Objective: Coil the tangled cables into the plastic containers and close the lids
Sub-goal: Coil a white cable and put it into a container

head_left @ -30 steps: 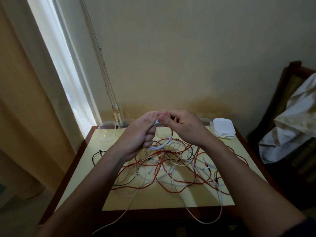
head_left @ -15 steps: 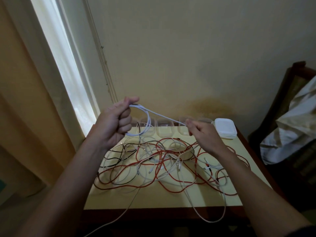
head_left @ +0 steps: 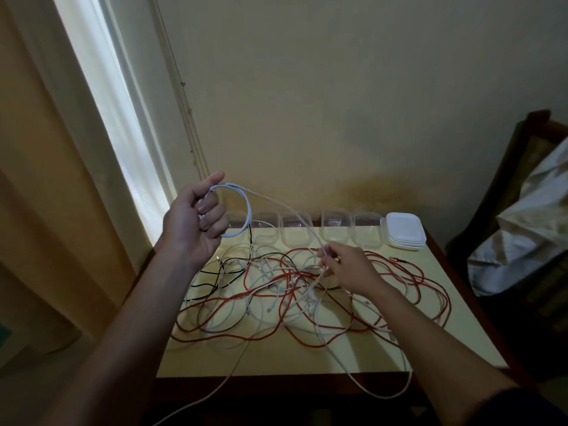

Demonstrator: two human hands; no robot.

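Observation:
My left hand [head_left: 195, 224] is raised above the table's back left corner and grips a small coil of white cable [head_left: 246, 207]. That cable runs taut down to my right hand [head_left: 345, 267], which pinches it just above the tangle. A tangle of red, white and black cables [head_left: 292, 299] covers the pale yellow table [head_left: 430, 348]. Several clear plastic containers [head_left: 335, 230] stand open in a row along the wall. A stack of white lids [head_left: 403, 230] sits at the back right.
White cable loops hang over the table's front edge [head_left: 381, 392]. A dark wooden chair with pale cloth [head_left: 528, 216] stands to the right. A bright window strip and a curtain [head_left: 46, 179] are on the left. The wall is close behind the containers.
My hands, first together over the tangle, have drawn apart. The left hand rose to the left with the white coil; the right hand slid down the cable into the tangle.

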